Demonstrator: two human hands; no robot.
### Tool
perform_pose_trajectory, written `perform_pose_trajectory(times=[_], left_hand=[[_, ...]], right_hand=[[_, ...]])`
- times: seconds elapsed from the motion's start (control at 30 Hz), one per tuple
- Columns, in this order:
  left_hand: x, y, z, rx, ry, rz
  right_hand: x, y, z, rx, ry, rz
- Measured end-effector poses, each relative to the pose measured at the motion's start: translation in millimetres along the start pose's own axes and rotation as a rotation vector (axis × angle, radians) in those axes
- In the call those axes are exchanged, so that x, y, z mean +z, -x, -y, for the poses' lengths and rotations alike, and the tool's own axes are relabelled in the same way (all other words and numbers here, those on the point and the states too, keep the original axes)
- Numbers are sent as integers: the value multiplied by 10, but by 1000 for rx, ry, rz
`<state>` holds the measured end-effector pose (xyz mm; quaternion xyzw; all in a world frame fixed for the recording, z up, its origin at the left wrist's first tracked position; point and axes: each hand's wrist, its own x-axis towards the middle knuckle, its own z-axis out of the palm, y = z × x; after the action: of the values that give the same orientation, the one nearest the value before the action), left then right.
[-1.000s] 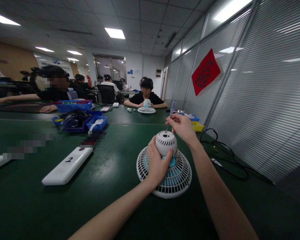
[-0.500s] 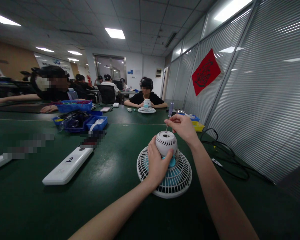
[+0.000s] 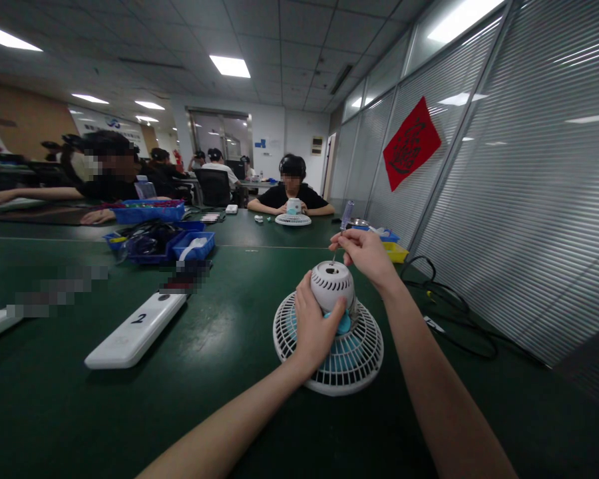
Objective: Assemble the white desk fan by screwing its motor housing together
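A white fan [image 3: 328, 379] with a round slatted grille and light-blue parts lies face down on the green table. Its rounded motor housing [image 3: 331, 287] points up and has a dark opening on top. My left hand [image 3: 314, 326] is wrapped round the housing's left and near side, thumb at the front. Above the housing, my right hand [image 3: 362, 249] pinches the shaft of a screwdriver [image 3: 347, 214] with a clear purplish handle. The handle sticks up beyond my fingers, and the tip meets the housing top beside the opening.
A white power bank [image 3: 134, 332] marked 2 lies to the left. Blue bins [image 3: 194, 246] with cables stand behind it; a yellow bin [image 3: 395, 253] and black cable [image 3: 459, 306] are right. Across the table a person [image 3: 292, 183] holds another fan [image 3: 293, 219].
The screwdriver's handle has tilted a little to the right, and my right fingers have shifted on the shaft. My left hand and the fan stay put.
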<state>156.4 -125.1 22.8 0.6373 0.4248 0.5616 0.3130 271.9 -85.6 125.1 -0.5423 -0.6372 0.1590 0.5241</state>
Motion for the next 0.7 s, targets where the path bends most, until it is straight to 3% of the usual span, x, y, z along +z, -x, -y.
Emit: perform_pose_trajectory(times=[0.3,0.7], left_hand=[[-15,-2,-7,-4,-1,1],[3,-6,10,8,-3,-8]], right_hand=[[-25,16,-21,-113,229,-101],[-26,4,-15,-16,41,-30]])
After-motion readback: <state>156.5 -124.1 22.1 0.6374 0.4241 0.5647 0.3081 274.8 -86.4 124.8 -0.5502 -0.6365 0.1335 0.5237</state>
